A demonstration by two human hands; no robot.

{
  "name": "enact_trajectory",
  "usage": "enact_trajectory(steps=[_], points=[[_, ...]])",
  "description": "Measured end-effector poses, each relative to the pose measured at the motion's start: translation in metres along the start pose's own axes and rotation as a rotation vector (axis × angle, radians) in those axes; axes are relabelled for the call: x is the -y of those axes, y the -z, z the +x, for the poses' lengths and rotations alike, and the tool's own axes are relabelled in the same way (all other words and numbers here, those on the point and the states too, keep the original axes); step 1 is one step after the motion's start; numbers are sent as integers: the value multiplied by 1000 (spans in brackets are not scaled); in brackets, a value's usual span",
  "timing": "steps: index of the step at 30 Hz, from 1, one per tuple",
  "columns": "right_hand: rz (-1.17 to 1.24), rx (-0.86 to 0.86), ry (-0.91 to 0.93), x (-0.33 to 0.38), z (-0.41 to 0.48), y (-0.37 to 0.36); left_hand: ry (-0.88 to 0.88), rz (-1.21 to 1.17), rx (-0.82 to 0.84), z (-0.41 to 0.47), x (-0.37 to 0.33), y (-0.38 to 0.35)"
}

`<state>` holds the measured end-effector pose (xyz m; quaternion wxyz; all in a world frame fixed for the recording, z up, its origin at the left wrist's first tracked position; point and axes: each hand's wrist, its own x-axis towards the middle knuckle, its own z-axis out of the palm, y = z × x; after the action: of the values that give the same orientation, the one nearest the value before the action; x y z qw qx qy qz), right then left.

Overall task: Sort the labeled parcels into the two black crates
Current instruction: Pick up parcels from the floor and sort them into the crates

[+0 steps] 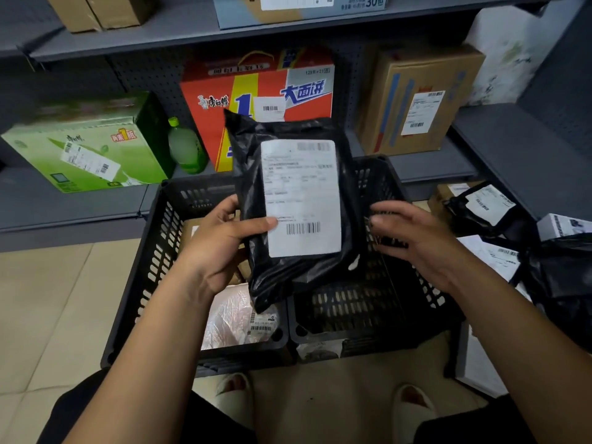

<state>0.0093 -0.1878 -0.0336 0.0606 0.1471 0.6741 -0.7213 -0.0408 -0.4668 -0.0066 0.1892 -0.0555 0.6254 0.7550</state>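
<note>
A black plastic parcel (288, 277) with a large white label is held upright above the two crates. My left hand (217, 241) grips its left edge, thumb pressed on the label. Just right of the parcel my right hand (416, 238) hovers with fingers spread, holding nothing. The left black crate (153, 251) holds a clear pinkish bagged parcel (234, 318) and a brown box partly hidden by my hand. The right black crate (378, 302) sits against it; its floor is mostly hidden by the parcel.
More black labeled parcels (487, 206) lie piled on the floor at the right. Grey shelving behind holds a green carton (89, 149), a green bottle (184, 145), a red noodle box (256, 91) and a brown carton (416, 100). My slippered feet stand on beige tiles below.
</note>
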Motion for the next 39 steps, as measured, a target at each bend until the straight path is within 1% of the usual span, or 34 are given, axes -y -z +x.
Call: enact_trajectory(steps=[2,6,10,15,28,32,34,35,37,39], points=[[56,9,22,2,0,0,37,9,33,2,7,-8],[87,79,-17,1,-3,-4,114,10,98,7,23,-24],[126,51,-46,-4,1,-1,144,-11,149,12,33,-33],[141,55,-60,-5,3,8,147,-9,190,14,35,-35],[176,51,-54,-5,0,0,138,91,168,15,29,-29],[113,30,-69,-7,3,-4,132,92,163,16,30,-30],[79,-34,-54,-6,7,-1,115,49,114,17,31,-31],[50,-99,-33,-4,8,2,100,35,48,17,34,-31],[-87,-286,24,3,9,10,37,87,-139,21,43,-29],[-268,-464,62,6,11,17,-18,169,-254,24,57,-30]])
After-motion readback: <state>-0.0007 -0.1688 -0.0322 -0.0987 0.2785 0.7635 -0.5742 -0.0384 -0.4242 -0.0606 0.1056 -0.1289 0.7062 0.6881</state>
